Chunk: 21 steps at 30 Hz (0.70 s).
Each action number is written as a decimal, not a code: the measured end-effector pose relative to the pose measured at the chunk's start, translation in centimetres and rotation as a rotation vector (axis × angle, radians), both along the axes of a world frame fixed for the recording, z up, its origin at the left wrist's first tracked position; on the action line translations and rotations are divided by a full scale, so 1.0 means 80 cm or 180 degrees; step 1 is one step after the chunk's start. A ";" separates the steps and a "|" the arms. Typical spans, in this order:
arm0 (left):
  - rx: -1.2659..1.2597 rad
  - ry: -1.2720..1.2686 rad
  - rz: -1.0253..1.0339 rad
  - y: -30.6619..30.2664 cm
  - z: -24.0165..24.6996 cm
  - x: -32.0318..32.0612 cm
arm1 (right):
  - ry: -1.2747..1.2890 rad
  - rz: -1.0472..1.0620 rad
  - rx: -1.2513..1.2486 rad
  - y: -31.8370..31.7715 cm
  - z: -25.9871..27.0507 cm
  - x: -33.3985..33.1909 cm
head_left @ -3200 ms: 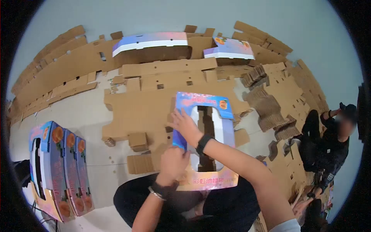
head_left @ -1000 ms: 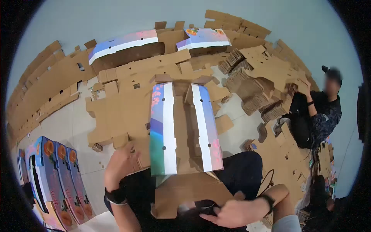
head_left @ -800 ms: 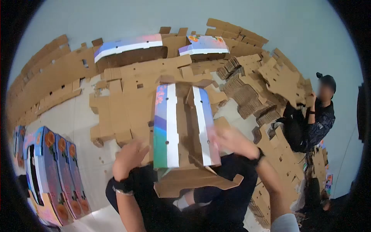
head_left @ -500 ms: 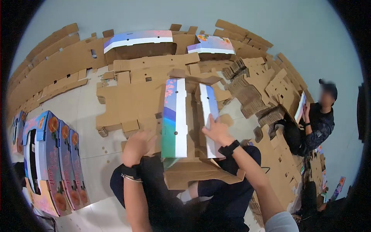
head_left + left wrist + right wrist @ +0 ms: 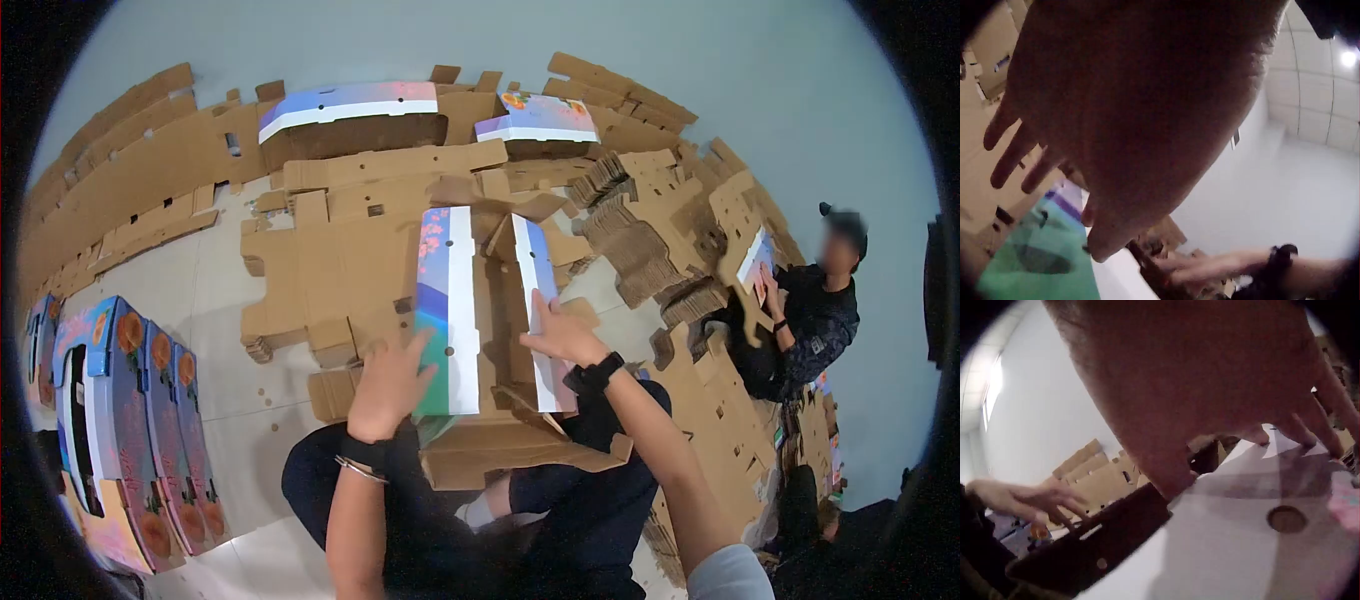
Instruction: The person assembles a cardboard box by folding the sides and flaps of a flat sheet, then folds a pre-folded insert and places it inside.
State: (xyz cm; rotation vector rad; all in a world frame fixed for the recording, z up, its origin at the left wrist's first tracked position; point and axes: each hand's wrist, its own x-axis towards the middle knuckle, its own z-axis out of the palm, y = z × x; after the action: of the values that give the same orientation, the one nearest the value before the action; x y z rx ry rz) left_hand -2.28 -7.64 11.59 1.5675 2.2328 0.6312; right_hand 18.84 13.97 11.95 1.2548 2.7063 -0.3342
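Note:
In the head view a printed cardboard box (image 5: 445, 300) lies across the person's lap, its brown inside showing between two white-edged long flaps. A brown end flap (image 5: 510, 455) hangs toward the person. My left hand (image 5: 392, 385) is at the box's green left side, fingers spread, nothing gripped. Its straight fingers reach over the green panel (image 5: 1041, 256) in the left wrist view. My right hand (image 5: 565, 335) rests on the right flap (image 5: 530, 255), thumb at the inner edge. In the right wrist view its extended fingers lie over the white flap (image 5: 1222, 544), beside a round hole.
Several finished printed boxes (image 5: 130, 420) stand at the left. Flat cardboard (image 5: 310, 270) lies ahead, with stacks of cardboard (image 5: 635, 245) to the right. Two printed boxes (image 5: 350, 105) lie along the wall. Another person (image 5: 800, 320) sits at the far right, handling cardboard.
The box, earlier showing its windowed printed face, is now turned with its inside up. My right hand came from the near end onto the right flap; my left hand moved right to the green side.

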 end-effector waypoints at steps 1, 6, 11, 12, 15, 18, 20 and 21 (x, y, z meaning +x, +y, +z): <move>0.0032 0.0000 -0.0017 0.005 -0.009 0.012 | -0.0156 0.0073 -0.0175 0.006 0.009 -0.001; 0.0606 0.0582 -0.0320 0.030 -0.014 0.061 | 0.0384 -0.0416 -0.1471 0.056 0.062 0.044; 0.0398 0.0757 -0.0793 0.037 -0.011 0.067 | 0.0704 -0.1316 -0.2160 0.093 0.037 0.116; 0.0394 0.0766 -0.0821 0.038 -0.009 0.062 | 0.0723 -0.1338 -0.2165 0.093 0.032 0.131; 0.1382 -0.0693 -0.0281 0.036 0.006 0.015 | 0.1348 -0.1457 -0.1604 0.076 0.041 0.135; 0.2506 -0.1412 0.1001 0.008 0.023 -0.037 | 0.2489 -0.1404 -0.1754 0.105 0.013 0.164; 0.2659 -0.1659 0.1595 -0.028 0.067 -0.063 | 0.2788 -0.1499 -0.1481 0.102 0.032 0.160; 0.2846 -0.1381 0.1617 -0.041 0.084 -0.075 | 0.3059 -0.1546 -0.1197 0.103 0.041 0.155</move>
State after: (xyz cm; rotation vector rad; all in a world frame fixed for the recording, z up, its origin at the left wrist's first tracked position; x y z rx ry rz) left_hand -8.29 -10.89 18.34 0.9468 2.0819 2.1003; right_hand 31.28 22.24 15.20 1.9483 2.6510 -1.8088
